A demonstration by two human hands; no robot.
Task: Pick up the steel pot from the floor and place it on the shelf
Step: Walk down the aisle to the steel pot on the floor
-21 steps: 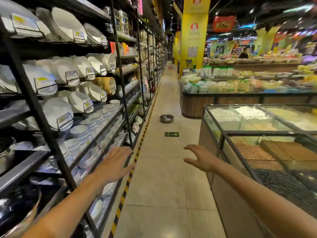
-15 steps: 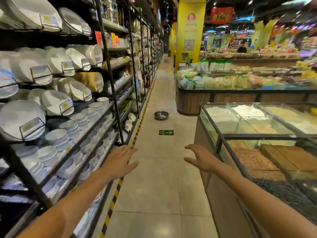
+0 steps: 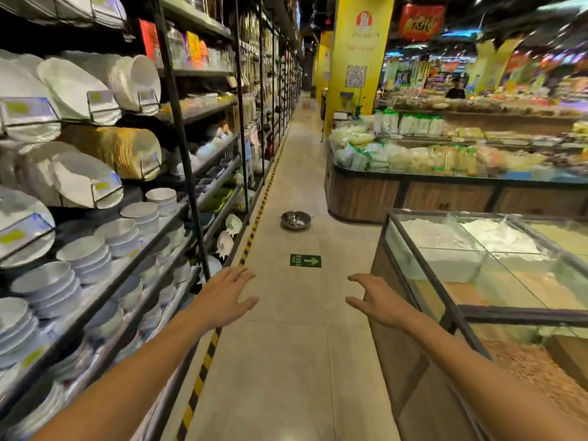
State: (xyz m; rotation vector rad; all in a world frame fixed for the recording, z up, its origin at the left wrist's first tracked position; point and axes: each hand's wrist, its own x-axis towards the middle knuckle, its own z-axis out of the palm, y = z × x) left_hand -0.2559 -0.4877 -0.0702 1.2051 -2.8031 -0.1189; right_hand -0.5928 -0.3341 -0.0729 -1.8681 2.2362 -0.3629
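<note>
The steel pot (image 3: 296, 219) sits on the floor (image 3: 286, 361) in the middle of a shop aisle, up at about 12 o'clock from the hands and well apart from them. It is round and shiny, its open top faces up, and it has a small handle on each side. Both arms reach out in front of the person. The left hand (image 3: 222, 300) is at about 10 o'clock, spread wide with the palm facing down, and it holds nothing. The right hand (image 3: 375, 300) is at about 2 o'clock, with its fingers a little bent like a claw, and it holds nothing too. A green sticker with an arrow (image 3: 305, 260) lies flat on the floor between the hands and the pot. A yellow and black stripe (image 3: 203, 370) runs along the floor just beside the shelf (image 3: 178, 128) at 9 o'clock. The shelf has dark metal bars and is full of white plates (image 3: 79, 87) and stacks of white bowls (image 3: 86, 256). At 3 o'clock stands a glass bin (image 3: 477, 265) with white powder and brown grains inside. Past it, at about 1 o'clock, a wooden counter (image 3: 445, 195) holds many bags of food. A big yellow post (image 3: 359, 52) stands far down the aisle.
</note>
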